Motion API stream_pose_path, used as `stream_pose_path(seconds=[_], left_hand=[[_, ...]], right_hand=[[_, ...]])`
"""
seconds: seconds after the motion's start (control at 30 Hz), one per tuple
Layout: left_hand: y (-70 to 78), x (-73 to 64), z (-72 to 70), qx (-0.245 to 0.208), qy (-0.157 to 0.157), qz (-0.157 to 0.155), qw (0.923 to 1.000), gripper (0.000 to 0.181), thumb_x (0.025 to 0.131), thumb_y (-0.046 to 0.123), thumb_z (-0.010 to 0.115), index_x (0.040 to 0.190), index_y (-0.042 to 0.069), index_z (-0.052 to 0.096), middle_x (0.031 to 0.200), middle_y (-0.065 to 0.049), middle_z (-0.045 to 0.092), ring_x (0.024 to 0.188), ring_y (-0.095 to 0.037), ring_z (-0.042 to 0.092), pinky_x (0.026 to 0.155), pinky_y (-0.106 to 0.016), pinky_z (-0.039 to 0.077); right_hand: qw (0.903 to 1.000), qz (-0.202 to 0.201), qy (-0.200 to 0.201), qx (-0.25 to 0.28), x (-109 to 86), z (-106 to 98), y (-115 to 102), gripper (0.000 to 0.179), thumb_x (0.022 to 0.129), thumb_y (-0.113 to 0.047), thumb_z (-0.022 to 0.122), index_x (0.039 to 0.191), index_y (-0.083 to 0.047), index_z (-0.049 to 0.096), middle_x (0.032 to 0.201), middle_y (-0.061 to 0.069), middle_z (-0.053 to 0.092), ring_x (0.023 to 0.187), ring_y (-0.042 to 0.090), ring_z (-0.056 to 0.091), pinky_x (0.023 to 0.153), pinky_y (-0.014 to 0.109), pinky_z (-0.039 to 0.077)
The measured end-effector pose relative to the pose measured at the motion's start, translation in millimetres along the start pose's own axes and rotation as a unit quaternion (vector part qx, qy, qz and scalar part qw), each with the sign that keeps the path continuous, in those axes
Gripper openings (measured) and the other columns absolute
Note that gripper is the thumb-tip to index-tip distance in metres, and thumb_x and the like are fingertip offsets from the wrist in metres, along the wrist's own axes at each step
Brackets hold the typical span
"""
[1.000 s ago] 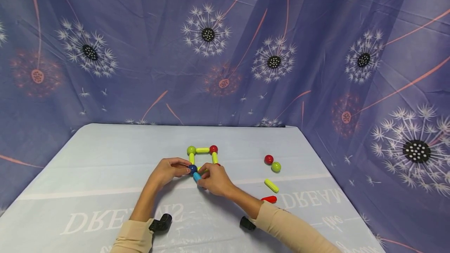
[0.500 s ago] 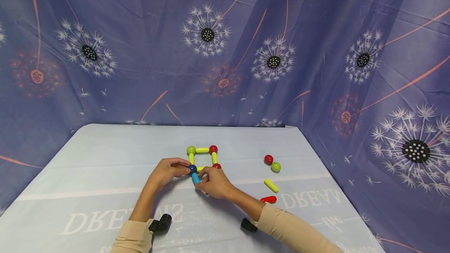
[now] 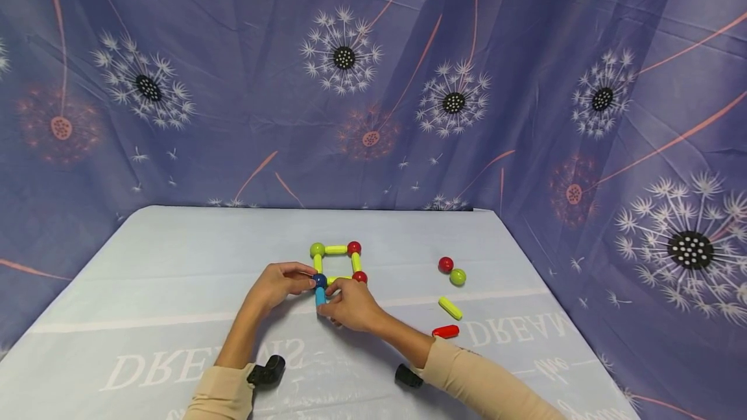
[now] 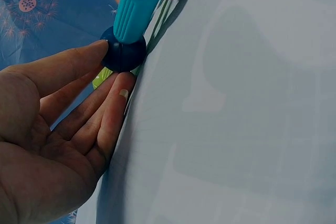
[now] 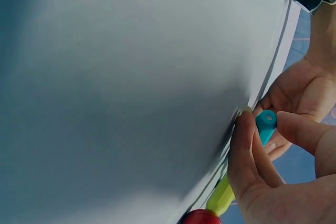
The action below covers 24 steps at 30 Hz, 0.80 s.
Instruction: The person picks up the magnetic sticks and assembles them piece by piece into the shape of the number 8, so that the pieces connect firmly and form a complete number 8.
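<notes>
My left hand (image 3: 286,286) pinches a dark blue ball (image 4: 124,51) between thumb and fingers at the near left corner of a square of rods and balls. My right hand (image 3: 353,304) pinches a light blue rod (image 4: 137,8) whose far end meets that ball; the rod points toward me. The square has yellow-green rods (image 3: 336,249), a green ball (image 3: 318,250) at its far left, a red ball (image 3: 354,248) at its far right and another red ball (image 3: 360,277) at its near right. The right fingers partly cover the square's near rod.
To the right on the white-covered table (image 3: 192,245) lie a loose red ball (image 3: 446,264), a loose green ball (image 3: 458,277), a yellow-green rod (image 3: 450,308) and a red rod (image 3: 446,331), the last close to the right forearm. A patterned curtain (image 3: 245,83) hangs behind.
The right hand has swung the near end of the light blue rod leftward, from slanting to almost in line with the square's left side. The left hand has stayed on the ball.
</notes>
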<state>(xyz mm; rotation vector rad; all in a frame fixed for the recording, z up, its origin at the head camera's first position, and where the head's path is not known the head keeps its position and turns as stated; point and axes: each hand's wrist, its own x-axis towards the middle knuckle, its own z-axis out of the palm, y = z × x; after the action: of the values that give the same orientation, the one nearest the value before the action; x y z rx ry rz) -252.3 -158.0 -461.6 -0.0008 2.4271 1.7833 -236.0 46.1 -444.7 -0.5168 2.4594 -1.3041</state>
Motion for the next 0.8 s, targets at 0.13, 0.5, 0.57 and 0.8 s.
stream_pose_path(seconds=[0.13, 0.5, 0.57, 0.8], left_hand=[[0.4, 0.9, 0.5, -0.003, 0.0, -0.001, 1.0, 0.026, 0.088, 0.013, 0.078, 0.113, 0.005, 0.075, 0.103, -0.009, 0.078, 0.092, -0.014, 0.069, 0.08, -0.031, 0.054], [-0.1, -1.6, 0.9, -0.009, -0.001, 0.003, 1.0, 0.027, 0.088, 0.012, 0.077, 0.113, 0.002, 0.075, 0.104, -0.011, 0.078, 0.096, -0.017, 0.07, 0.083, -0.036, 0.056], [0.0, -1.6, 0.8, -0.009, -0.002, 0.004, 1.0, 0.027, 0.088, 0.012, 0.077, 0.114, 0.002, 0.075, 0.104, -0.011, 0.078, 0.096, -0.017, 0.07, 0.083, -0.036, 0.056], [-0.1, -0.1, 0.7, -0.01, -0.002, 0.003, 0.9999, 0.027, 0.088, 0.011, 0.077, 0.114, 0.002, 0.075, 0.104, -0.011, 0.078, 0.094, -0.016, 0.07, 0.081, -0.033, 0.056]], right_hand=[[0.9999, 0.001, 0.001, 0.01, 0.4, 0.2, -1.0, 0.035, 0.087, -0.018, 0.079, 0.111, 0.003, 0.066, 0.075, 0.005, 0.075, 0.063, 0.02, 0.071, 0.054, 0.027, 0.053], [0.9999, 0.006, -0.004, 0.012, 1.1, 1.7, -0.7, 0.035, 0.088, -0.017, 0.079, 0.112, 0.003, 0.065, 0.077, 0.005, 0.075, 0.062, 0.019, 0.071, 0.055, 0.028, 0.054], [0.9999, 0.006, -0.004, 0.011, 0.9, 1.9, -0.8, 0.035, 0.087, -0.017, 0.079, 0.112, 0.004, 0.064, 0.077, 0.005, 0.075, 0.062, 0.019, 0.071, 0.056, 0.028, 0.055], [0.9999, 0.008, -0.003, 0.009, 0.1, 1.8, -1.8, 0.035, 0.087, -0.016, 0.08, 0.111, 0.004, 0.064, 0.077, 0.004, 0.075, 0.062, 0.018, 0.07, 0.056, 0.028, 0.055]])
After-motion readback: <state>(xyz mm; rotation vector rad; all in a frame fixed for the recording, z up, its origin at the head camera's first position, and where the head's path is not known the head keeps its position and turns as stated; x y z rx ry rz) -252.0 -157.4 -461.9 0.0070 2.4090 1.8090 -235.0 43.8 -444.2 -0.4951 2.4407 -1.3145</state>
